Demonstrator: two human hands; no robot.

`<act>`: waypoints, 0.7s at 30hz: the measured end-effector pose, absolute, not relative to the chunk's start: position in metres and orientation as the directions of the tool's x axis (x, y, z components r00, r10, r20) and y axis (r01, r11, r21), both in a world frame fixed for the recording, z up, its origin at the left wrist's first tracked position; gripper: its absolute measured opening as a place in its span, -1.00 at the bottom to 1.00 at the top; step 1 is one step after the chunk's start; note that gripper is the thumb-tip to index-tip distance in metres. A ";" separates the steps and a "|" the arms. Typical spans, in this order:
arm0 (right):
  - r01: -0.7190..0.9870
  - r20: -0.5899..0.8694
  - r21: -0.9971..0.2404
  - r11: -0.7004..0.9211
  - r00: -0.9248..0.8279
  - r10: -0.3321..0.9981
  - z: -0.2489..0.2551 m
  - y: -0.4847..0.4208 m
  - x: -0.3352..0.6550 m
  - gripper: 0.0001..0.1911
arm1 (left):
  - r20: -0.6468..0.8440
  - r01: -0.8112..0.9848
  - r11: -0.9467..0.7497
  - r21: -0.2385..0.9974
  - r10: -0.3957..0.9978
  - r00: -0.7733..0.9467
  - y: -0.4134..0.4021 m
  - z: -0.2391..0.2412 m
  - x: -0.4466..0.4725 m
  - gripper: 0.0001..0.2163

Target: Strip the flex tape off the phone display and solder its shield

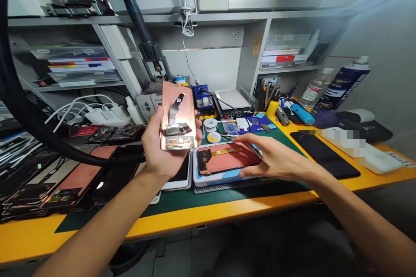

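Observation:
My left hand [156, 143] is wrapped round a phone screen [178, 114], raised over the bench with its copper-coloured back towards me. A dark flex cable runs down that back. Another phone screen [224, 160], pinkish-backed with an orange flex cable, lies on a white and blue box [208, 179]. My right hand [263, 156] grips its right end between thumb and fingers. A thin dark edge shows beside those fingers; I cannot tell what it belongs to. Left of the box, a white-framed device [177, 177] is partly hidden behind my left hand and forearm.
Several phone screens and frames [81, 177] crowd the left side. A dark phone panel [325, 153] and a white case [360, 149] lie to the right. Behind stand a hot plate [232, 99], bottles and a spray can [341, 84]. A black ring-shaped arm [29, 125] curves across the left.

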State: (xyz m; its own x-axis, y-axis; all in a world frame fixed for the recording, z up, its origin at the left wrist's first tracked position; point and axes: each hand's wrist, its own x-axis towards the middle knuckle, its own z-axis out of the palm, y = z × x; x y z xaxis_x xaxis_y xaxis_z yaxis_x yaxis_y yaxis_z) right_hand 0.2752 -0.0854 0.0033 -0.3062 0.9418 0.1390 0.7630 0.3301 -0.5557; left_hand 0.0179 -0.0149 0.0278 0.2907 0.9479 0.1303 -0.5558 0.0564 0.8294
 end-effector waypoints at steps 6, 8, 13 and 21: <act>0.810 0.041 -0.504 0.301 -0.325 0.945 0.013 -0.074 0.276 -0.20 | 0.147 -0.541 0.076 0.838 0.922 0.357 -0.016 0.029 0.016 -0.54; 0.811 0.017 -0.504 0.297 -0.335 0.942 0.015 -0.072 0.278 -0.24 | 0.161 -0.531 0.078 0.844 0.907 0.389 -0.017 0.030 0.015 -0.53; 0.815 -0.023 -0.509 0.278 -0.336 0.942 0.021 -0.071 0.282 -0.30 | 0.158 -0.513 0.089 0.854 0.895 0.418 -0.016 0.028 0.010 -0.54; 0.838 -0.078 -0.487 0.246 -0.322 0.943 0.025 -0.068 0.282 -0.26 | 0.149 -0.524 0.077 0.848 0.915 0.375 -0.010 0.014 0.009 -0.58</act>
State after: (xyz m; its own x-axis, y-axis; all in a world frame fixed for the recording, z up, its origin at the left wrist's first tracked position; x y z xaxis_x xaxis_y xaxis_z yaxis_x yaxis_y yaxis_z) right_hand 0.2822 -0.0684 0.0250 -0.3225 0.9434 -0.0775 0.8378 0.2463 -0.4873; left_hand 0.0091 -0.0102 0.0140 0.3749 0.9150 0.1491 -0.5243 0.0766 0.8481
